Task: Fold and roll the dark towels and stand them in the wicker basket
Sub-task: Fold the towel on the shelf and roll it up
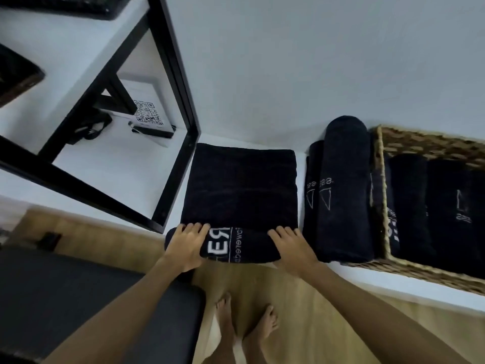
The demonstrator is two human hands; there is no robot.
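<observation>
A dark folded towel point(240, 182) lies flat on the white counter, its near end rolled into a thick roll point(237, 245) with white lettering. My left hand point(187, 245) presses on the roll's left end and my right hand point(291, 246) on its right end, fingers spread over the top. Two finished dark rolls point(341, 185) lie side by side between the flat towel and the wicker basket point(380, 190). Inside the basket, at the right, lie several more dark rolled towels point(430, 206).
A black-framed mirror point(183, 82) leans on the counter to the left, reflecting a QR-code card. The counter's front edge point(393, 283) runs just under my hands. Below are a wooden floor, my bare feet point(246, 321) and a dark bench point(91, 298) at lower left.
</observation>
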